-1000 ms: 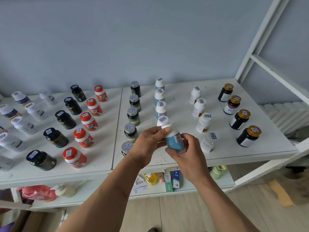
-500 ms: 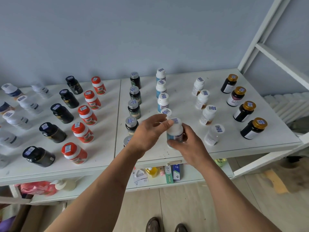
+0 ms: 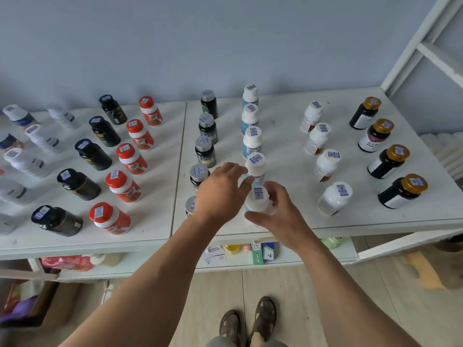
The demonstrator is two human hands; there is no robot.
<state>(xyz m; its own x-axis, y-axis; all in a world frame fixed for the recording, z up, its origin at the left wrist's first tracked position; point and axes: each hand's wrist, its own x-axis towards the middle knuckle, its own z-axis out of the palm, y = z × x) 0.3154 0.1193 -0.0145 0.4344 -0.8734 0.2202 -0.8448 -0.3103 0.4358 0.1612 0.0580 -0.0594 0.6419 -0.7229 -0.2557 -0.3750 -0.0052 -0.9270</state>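
A blue-and-white bottle point(image 3: 257, 200) with a white cap and a barcode sticker stands upright at the front of the blue-and-white row point(image 3: 251, 136) on the white shelf point(image 3: 288, 221). My right hand point(image 3: 280, 216) holds it low down, thumb in front and fingers curled behind it. My left hand point(image 3: 220, 194) hovers just left of the bottle with its fingers loosely spread, one fingertip close to the cap; it grips nothing.
Rows of bottles fill the shelf: grey-capped dark ones point(image 3: 205, 151) just left of my hands, red ones point(image 3: 130, 159), black ones point(image 3: 92, 154), white ones point(image 3: 325, 164) and gold-capped dark ones point(image 3: 388, 161) at the right. A lower shelf point(image 3: 313, 256) holds small boxes. A white frame post point(image 3: 413, 43) rises at the right.
The bottle, held tilted in both hands above the shelf edge, has come down upright at the front of its row. My left hand has let go of the cap and spread its fingers.
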